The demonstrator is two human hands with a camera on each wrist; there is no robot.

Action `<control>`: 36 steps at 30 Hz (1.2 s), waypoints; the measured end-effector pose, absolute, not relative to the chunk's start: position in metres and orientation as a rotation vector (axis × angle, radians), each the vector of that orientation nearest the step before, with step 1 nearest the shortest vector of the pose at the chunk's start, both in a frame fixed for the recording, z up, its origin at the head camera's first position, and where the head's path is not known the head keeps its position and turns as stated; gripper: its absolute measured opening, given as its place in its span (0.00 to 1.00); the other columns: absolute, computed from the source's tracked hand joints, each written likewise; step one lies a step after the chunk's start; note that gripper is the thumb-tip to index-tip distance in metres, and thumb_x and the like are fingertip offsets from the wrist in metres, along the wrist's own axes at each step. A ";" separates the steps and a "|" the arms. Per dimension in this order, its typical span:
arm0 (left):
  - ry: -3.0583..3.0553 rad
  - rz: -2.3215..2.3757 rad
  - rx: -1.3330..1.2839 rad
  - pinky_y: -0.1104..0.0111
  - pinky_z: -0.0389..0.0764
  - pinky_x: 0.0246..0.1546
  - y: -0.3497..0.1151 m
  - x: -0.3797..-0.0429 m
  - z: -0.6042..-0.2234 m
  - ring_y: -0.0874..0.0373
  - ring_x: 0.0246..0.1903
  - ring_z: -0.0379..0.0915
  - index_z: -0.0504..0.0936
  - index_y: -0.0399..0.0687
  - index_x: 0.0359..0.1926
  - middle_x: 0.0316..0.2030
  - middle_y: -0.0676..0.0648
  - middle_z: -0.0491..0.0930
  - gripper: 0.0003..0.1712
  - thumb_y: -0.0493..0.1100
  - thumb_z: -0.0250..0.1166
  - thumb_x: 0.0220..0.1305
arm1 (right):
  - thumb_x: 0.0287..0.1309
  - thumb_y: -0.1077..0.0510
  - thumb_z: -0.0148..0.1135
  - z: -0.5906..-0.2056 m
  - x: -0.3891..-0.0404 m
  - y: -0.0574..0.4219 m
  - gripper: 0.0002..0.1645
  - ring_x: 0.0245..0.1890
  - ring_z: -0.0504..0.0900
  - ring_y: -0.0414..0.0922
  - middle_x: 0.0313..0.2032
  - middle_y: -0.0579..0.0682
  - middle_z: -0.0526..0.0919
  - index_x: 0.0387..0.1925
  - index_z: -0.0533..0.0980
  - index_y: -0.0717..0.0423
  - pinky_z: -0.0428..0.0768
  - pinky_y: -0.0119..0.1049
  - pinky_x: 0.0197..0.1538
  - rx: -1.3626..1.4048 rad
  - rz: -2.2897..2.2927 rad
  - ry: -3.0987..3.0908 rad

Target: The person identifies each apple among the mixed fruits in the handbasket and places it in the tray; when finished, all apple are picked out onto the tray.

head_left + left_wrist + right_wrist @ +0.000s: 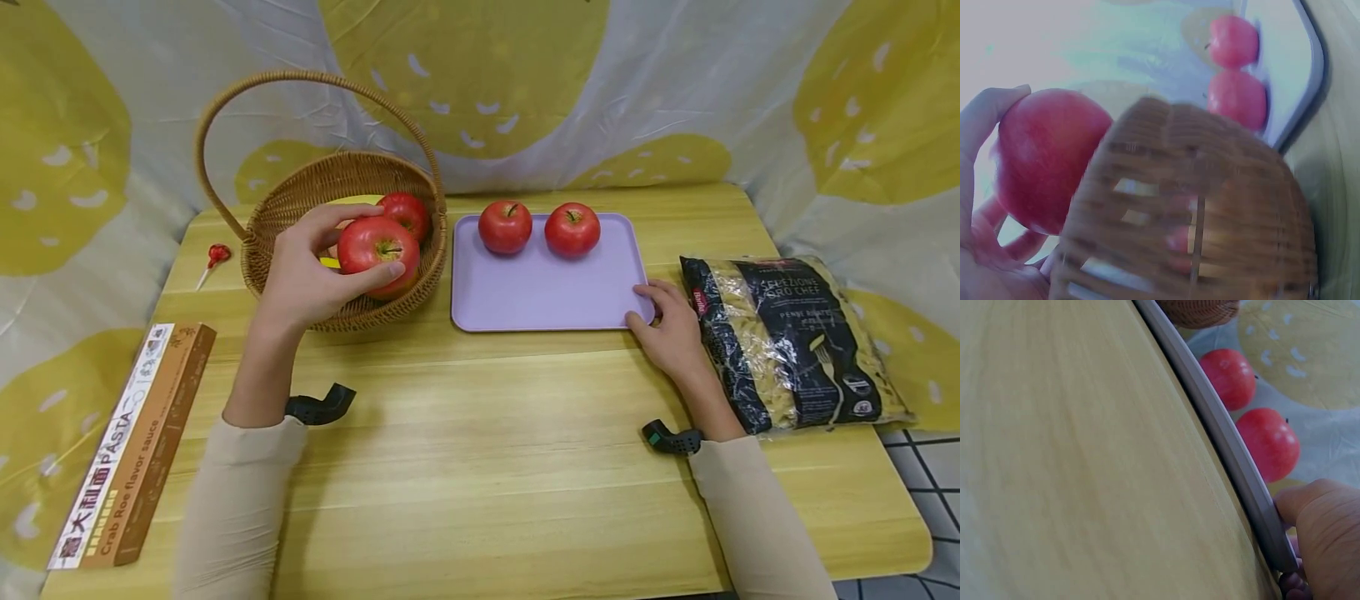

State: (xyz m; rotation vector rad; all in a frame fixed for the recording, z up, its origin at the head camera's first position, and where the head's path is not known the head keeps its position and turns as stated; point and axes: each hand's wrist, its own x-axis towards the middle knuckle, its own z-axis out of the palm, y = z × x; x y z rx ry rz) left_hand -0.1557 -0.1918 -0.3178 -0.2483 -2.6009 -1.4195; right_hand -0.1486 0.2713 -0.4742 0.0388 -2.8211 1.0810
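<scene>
My left hand point(296, 271) grips a red apple point(372, 248) between thumb and fingers, over the front of the wicker basket point(300, 193). In the left wrist view this apple point(1047, 162) is beside the blurred basket wall point(1247, 169). Another red apple point(408, 210) and something yellow, mostly covered by the hand, lie inside the basket. Two red apples point(506, 227) sit side by side at the back of the lilac tray point(540, 292). My right hand point(671, 329) pinches the tray's front right corner; the right wrist view shows the thumb over the rim point(1225, 440) and fingertips below.
A bag of penne pasta point(798, 342) lies right of my right hand. At the left are a long pasta box point(135, 442) and a small red lollipop point(218, 254). The basket's tall handle point(315, 77) arches above it. Patterned cloth point(525, 108) hangs behind the table.
</scene>
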 end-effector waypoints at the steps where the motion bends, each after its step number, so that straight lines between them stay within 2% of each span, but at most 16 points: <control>1: -2.590 -1.433 -0.264 0.76 0.83 0.40 -0.188 -0.156 -0.318 0.58 0.44 0.80 0.86 0.64 0.58 0.56 0.56 0.81 0.34 0.50 0.84 0.47 | 0.63 0.57 0.63 -0.474 -0.149 0.271 0.29 0.61 0.75 0.62 0.70 0.65 0.70 0.64 0.76 0.64 0.73 0.51 0.55 0.039 1.083 -2.821; 7: -2.551 -1.593 -0.350 0.72 0.84 0.45 -0.168 -0.160 -0.320 0.57 0.48 0.81 0.84 0.59 0.61 0.56 0.55 0.82 0.36 0.47 0.84 0.48 | 0.63 0.58 0.63 -0.474 -0.149 0.269 0.29 0.57 0.77 0.60 0.69 0.64 0.71 0.64 0.77 0.64 0.71 0.45 0.51 0.049 1.084 -2.814; 11: -2.554 -1.572 -0.444 0.69 0.83 0.49 -0.152 -0.160 -0.320 0.60 0.48 0.80 0.84 0.61 0.60 0.54 0.57 0.82 0.36 0.48 0.84 0.48 | 0.63 0.58 0.63 -0.472 -0.150 0.267 0.29 0.59 0.76 0.61 0.69 0.65 0.71 0.64 0.76 0.64 0.72 0.47 0.52 0.057 1.089 -2.811; 14: -2.557 -1.585 -0.509 0.65 0.83 0.49 -0.134 -0.153 -0.311 0.59 0.46 0.79 0.83 0.56 0.60 0.54 0.55 0.82 0.35 0.46 0.83 0.49 | 0.64 0.58 0.63 -0.471 -0.150 0.267 0.29 0.61 0.75 0.62 0.69 0.65 0.71 0.64 0.76 0.64 0.73 0.50 0.54 0.062 1.093 -2.812; 18: -2.523 -1.667 -0.612 0.60 0.82 0.54 -0.111 -0.147 -0.307 0.59 0.50 0.79 0.83 0.48 0.60 0.56 0.51 0.82 0.35 0.40 0.83 0.49 | 0.64 0.58 0.63 -0.470 -0.150 0.267 0.29 0.62 0.75 0.62 0.69 0.65 0.71 0.65 0.76 0.64 0.74 0.51 0.55 0.062 1.102 -2.814; 21: -2.498 -1.675 -0.678 0.61 0.82 0.56 -0.101 -0.155 -0.321 0.62 0.53 0.78 0.84 0.53 0.60 0.57 0.55 0.82 0.35 0.44 0.84 0.48 | 0.64 0.58 0.63 -0.470 -0.151 0.267 0.29 0.63 0.75 0.62 0.69 0.64 0.71 0.64 0.76 0.64 0.74 0.52 0.55 0.061 1.107 -2.813; 26: -2.537 -1.631 -0.707 0.64 0.82 0.55 -0.087 -0.168 -0.345 0.64 0.52 0.77 0.83 0.63 0.60 0.56 0.61 0.81 0.36 0.54 0.83 0.49 | 0.64 0.57 0.63 -0.471 -0.151 0.268 0.29 0.62 0.75 0.62 0.69 0.64 0.71 0.65 0.76 0.64 0.74 0.50 0.55 0.061 1.104 -2.818; 31: -2.609 -1.665 -0.603 0.62 0.84 0.53 -0.074 -0.176 -0.364 0.63 0.50 0.78 0.80 0.68 0.63 0.56 0.59 0.79 0.36 0.60 0.79 0.53 | 0.64 0.57 0.62 -0.471 -0.150 0.269 0.29 0.61 0.75 0.61 0.70 0.64 0.71 0.65 0.76 0.64 0.73 0.49 0.53 0.054 1.101 -2.818; 36: -2.676 -1.712 -0.473 0.60 0.84 0.53 -0.068 -0.182 -0.380 0.60 0.52 0.77 0.77 0.67 0.65 0.59 0.56 0.77 0.36 0.62 0.76 0.57 | 0.64 0.57 0.63 -0.471 -0.148 0.270 0.29 0.63 0.75 0.62 0.69 0.64 0.71 0.64 0.76 0.64 0.73 0.51 0.55 0.047 1.098 -2.813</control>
